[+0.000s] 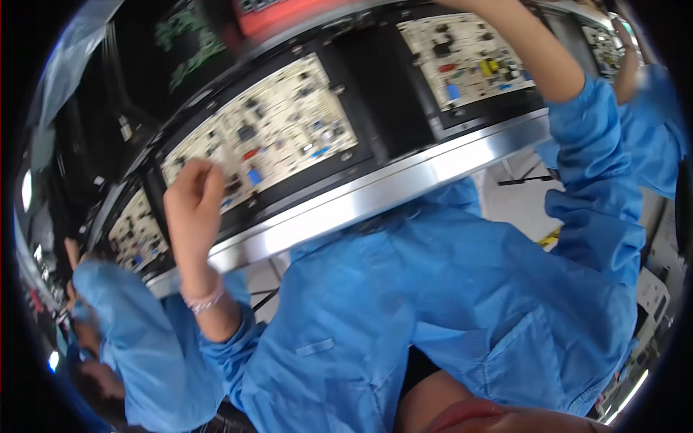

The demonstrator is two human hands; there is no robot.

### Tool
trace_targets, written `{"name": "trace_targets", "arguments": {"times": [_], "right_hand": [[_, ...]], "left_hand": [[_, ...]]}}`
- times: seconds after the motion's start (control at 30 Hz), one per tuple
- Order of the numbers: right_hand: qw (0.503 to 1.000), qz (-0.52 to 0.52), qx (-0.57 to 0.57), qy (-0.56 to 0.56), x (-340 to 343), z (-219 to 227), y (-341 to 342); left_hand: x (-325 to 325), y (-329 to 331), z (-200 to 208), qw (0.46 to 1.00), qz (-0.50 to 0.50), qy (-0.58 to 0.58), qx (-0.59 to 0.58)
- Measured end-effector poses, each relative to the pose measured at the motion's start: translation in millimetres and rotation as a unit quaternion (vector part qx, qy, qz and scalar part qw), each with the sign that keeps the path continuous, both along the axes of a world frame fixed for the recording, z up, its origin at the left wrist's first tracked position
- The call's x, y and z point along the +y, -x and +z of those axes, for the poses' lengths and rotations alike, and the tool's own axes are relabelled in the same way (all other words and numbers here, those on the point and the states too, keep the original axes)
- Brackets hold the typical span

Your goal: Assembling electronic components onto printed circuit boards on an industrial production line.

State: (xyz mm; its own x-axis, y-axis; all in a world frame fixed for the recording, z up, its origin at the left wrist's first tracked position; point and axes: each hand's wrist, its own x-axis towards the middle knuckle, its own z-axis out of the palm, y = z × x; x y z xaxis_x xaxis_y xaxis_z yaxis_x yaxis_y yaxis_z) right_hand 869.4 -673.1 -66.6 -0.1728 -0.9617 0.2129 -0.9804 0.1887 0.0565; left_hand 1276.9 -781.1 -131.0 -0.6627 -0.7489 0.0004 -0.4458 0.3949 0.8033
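My left hand (pixel 193 198) is closed, with the fingers curled, over the left end of a pale circuit board (pixel 289 108). What it holds, if anything, is hidden inside the fingers. The board carries black chips, a red part and blue parts, and it lies in a black frame. My right forearm (pixel 541 58) reaches up over a second circuit board (pixel 462 61), which has yellow, red and blue parts. Only a sliver of my right hand (pixel 462 3) shows at the upper edge, its fingers cut off.
A shiny metal rail (pixel 375 191) runs along the near side of the boards. Another board (pixel 137 231) lies farther left. At the top stands a red bin (pixel 289 14), left of it green boards (pixel 188 43). People in blue sleeves (pixel 151 339) are close on both sides.
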Motion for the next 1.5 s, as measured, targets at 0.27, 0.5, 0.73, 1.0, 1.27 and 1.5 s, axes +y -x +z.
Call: {"name": "trace_targets", "arguments": {"times": [0.27,0.5,0.73,1.0,1.27,1.5], "right_hand": [[0.995,0.02,-0.074,0.063,-30,-30,-6],[0.998,0.016,-0.061,0.028,-33,-31,-9],[0.998,0.027,-0.059,0.026,-30,-36,-21],[0.993,0.035,-0.103,0.038,-15,-18,-27],[0.992,0.056,-0.094,0.062,-5,5,-42],[0.986,0.065,-0.129,0.085,1,14,-57]], "left_hand": [[-1,4,11,0.997,0.052,0.01,-0.062],[-28,18,1,0.993,0.021,-0.022,-0.118],[-62,29,-11,0.987,-0.004,-0.069,-0.142],[-60,38,-10,0.985,-0.013,-0.052,-0.163],[-60,44,-5,0.98,-0.009,-0.033,-0.195],[-36,73,18,0.939,-0.069,0.101,-0.321]]}}
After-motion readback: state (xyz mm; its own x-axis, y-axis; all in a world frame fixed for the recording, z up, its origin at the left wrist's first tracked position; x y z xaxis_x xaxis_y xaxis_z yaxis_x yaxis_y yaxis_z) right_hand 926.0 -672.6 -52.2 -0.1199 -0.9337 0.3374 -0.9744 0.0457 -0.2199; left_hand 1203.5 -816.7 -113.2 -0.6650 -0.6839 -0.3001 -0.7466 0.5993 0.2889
